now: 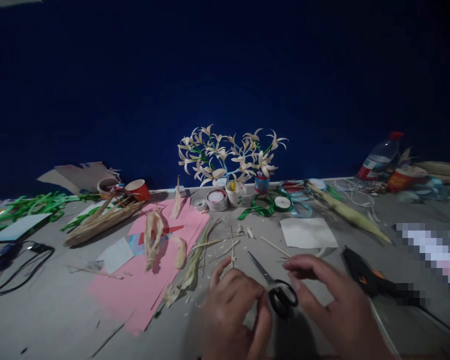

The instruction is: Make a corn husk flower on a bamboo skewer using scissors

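Observation:
My left hand (234, 310) rests low at the table's near edge, fingers curled with thumb and forefinger pinched together; what they hold is too small to make out. My right hand (333, 300) hovers just to the right, fingers spread and bent, empty. Black-handled scissors (273, 285) lie between the two hands, blades pointing away to the upper left. Thin straw strips (225, 242) lie scattered just beyond my left hand.
Pink paper sheets (150, 280) with dried husk pieces (153, 237) lie left. A black glue gun (367, 277) and white paper square (308, 232) lie right. Husk flowers (228, 155) stand in cups at the back, with tape rolls (283, 202), green ribbon, a bottle (378, 157).

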The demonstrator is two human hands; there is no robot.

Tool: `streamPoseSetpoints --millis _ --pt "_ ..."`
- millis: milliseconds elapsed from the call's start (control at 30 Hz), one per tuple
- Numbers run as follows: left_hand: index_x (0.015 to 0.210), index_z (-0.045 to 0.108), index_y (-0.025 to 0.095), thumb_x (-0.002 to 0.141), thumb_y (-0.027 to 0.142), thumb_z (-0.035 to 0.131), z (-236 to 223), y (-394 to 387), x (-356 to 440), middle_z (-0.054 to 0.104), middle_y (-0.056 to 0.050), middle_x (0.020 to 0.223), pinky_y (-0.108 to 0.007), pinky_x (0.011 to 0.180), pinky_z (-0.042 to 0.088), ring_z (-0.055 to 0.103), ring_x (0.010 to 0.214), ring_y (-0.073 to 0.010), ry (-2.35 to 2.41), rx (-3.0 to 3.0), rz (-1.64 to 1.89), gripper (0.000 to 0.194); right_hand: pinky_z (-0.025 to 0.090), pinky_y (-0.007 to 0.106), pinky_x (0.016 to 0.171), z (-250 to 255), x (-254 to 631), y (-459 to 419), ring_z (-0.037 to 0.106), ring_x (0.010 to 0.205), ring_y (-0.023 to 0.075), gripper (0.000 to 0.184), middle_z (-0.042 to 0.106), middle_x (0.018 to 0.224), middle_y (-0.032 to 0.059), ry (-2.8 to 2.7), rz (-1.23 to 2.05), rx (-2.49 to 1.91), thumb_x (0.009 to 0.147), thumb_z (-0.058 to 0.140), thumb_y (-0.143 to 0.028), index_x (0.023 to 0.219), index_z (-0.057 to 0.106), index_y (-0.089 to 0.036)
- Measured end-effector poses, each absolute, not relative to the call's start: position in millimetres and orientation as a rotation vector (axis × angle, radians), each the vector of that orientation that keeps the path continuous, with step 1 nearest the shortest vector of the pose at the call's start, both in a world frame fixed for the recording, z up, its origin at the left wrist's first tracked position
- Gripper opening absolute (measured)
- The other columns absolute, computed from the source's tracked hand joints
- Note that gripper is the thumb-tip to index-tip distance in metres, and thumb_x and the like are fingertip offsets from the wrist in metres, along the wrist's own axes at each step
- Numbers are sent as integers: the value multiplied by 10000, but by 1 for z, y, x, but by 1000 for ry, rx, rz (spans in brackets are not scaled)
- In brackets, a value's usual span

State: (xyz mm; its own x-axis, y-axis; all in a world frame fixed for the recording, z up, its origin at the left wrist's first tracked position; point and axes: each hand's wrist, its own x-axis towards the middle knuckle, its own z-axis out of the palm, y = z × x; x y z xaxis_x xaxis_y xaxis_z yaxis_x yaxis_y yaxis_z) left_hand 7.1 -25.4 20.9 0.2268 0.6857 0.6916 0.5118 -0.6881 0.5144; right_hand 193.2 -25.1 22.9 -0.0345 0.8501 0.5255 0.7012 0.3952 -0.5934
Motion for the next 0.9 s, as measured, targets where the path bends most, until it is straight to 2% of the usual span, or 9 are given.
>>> streamPoseSetpoints --millis 100,200,333,467,600,700,800,900 --pt "793 541 215 759 17 569 25 -26 5 646 30 689 -447 972 391 607 673 -152 1130 2357 1390 202 544 272 716 33 181 -27 706 795 170 201 741 879 -6 -1955 301 -1246 792 553 -136 939 635 -246" --pt "778 539 212 764 32 568 26 -26 7 634 33 673 -451 976 384 596 661 -148 1130 2360 1392 183 526 288 642 40 171 -27 673 695 174 159 697 730 -4 -2057 349 -1211 790 510 -102 789 614 -223" --pt "748 532 217 765 53 545 22 -25 10 620 38 648 -466 986 367 581 643 -148 1149 2298 1452 166 504 275 598 39 177 -21 654 631 168 170 679 662 -9 -1997 315 -1209 800 507 -116 712 605 -223" --pt "743 530 226 764 44 522 19 -26 8 613 46 636 -453 979 374 580 625 -144 1144 2255 1467 183 512 270 642 33 193 -18 687 690 182 125 718 736 -11 -1773 293 -1364 857 548 -220 769 635 -239" --pt "760 550 225 798 40 512 22 -27 7 622 38 670 -450 984 376 605 662 -146 1160 2201 1425 193 531 249 677 36 187 -27 689 750 171 114 724 821 -16 -1863 652 -1310 836 557 -220 900 648 -245" --pt "768 559 223 799 36 525 25 -28 8 628 36 669 -454 981 382 604 657 -147 1151 2198 1436 192 505 240 630 40 174 -33 644 678 159 97 669 728 -28 -1876 735 -1271 782 545 -185 823 620 -232" --pt "753 550 220 786 32 531 25 -28 8 623 35 652 -457 969 392 598 648 -149 1157 2205 1440 192 489 238 611 42 167 -34 614 651 156 123 649 720 -32 -1865 722 -1254 742 545 -185 832 616 -231" --pt "746 546 222 783 41 526 24 -27 8 628 34 650 -456 964 397 597 643 -150 1172 2215 1460 186 469 231 573 42 166 -31 595 607 148 75 620 665 -40 -1879 678 -1308 763 523 -188 770 584 -231"
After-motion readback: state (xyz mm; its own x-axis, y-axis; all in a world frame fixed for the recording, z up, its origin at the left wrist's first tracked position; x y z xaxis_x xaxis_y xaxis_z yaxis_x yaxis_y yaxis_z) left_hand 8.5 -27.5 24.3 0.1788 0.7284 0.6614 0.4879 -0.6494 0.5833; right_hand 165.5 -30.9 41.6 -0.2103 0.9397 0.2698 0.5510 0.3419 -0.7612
